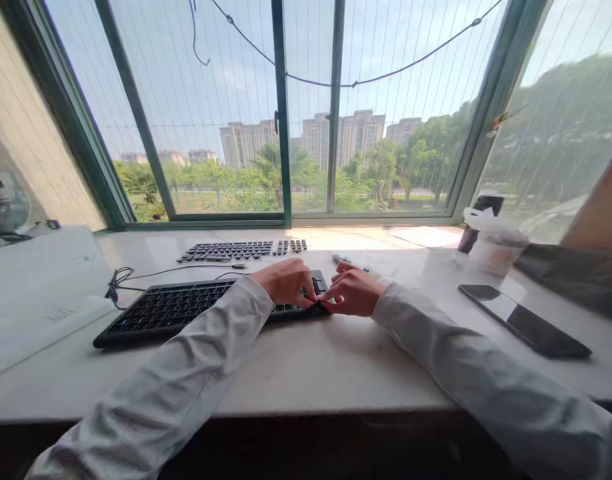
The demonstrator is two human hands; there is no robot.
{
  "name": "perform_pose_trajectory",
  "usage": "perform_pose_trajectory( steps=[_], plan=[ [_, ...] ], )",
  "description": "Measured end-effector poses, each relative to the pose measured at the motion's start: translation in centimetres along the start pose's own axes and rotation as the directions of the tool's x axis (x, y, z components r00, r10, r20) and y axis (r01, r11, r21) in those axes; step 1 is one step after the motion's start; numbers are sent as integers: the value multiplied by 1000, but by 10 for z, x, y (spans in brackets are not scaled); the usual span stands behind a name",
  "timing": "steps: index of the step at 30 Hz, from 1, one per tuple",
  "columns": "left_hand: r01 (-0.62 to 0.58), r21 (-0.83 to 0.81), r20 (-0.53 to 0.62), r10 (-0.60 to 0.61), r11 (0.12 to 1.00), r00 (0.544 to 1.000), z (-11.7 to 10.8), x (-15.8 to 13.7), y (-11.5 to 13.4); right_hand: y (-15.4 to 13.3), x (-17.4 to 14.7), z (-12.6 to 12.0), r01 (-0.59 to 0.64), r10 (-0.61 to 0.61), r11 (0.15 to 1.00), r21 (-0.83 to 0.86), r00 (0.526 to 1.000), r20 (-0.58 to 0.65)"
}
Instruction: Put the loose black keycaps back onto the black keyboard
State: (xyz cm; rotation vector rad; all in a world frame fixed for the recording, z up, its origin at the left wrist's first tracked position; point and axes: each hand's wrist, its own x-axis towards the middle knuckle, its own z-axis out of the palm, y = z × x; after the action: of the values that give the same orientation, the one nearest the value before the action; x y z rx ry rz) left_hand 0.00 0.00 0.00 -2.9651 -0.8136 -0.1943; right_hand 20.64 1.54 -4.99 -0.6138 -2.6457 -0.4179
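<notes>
A black keyboard lies at a slant on the white tabletop, its cable running off the back. At its right end, my left hand is closed with bent fingers, the tips pressing on the front edge near the corner. My right hand meets it there, thumb and forefinger pinched at the same corner. The fingertips of both hands almost touch, and they hide whatever small part lies between them. Behind the keyboard, loose black keycaps are laid out in rows. A small blue-and-white item lies partly hidden behind my right hand.
To the right lie a black phone and a plastic cup with a white top, a dark cylinder behind it. A white box stands at the left beside a coiled cable. Windows rise behind the table.
</notes>
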Motion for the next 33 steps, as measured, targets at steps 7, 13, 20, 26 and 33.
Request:
perform_pose_trajectory(
  steps=[7, 13, 20, 26, 33],
  plan=[
    [-16, 134, 15, 15, 991, 1000, -1, 4, 7, -5, -2, -8, 87, -83, 994, -72, 995, 48],
    [-20, 112, -15, 21, 993, 1000, 0, 0, 8, -9, -1, -16, 121, -109, 988, -98, 988, 113],
    [-30, 21, -24, 31, 999, 999, 2, -1, 2, -12, 1, -18, 122, -101, 986, -109, 978, 182],
    [-42, -10, -28, 41, 999, 999, 4, 1, -1, -14, 4, -18, 132, -106, 981, -139, 977, 184],
    [-31, 22, -14, 31, 999, 999, 2, 2, 6, -17, 5, -17, 121, -93, 981, -151, 979, 182]
  ],
)
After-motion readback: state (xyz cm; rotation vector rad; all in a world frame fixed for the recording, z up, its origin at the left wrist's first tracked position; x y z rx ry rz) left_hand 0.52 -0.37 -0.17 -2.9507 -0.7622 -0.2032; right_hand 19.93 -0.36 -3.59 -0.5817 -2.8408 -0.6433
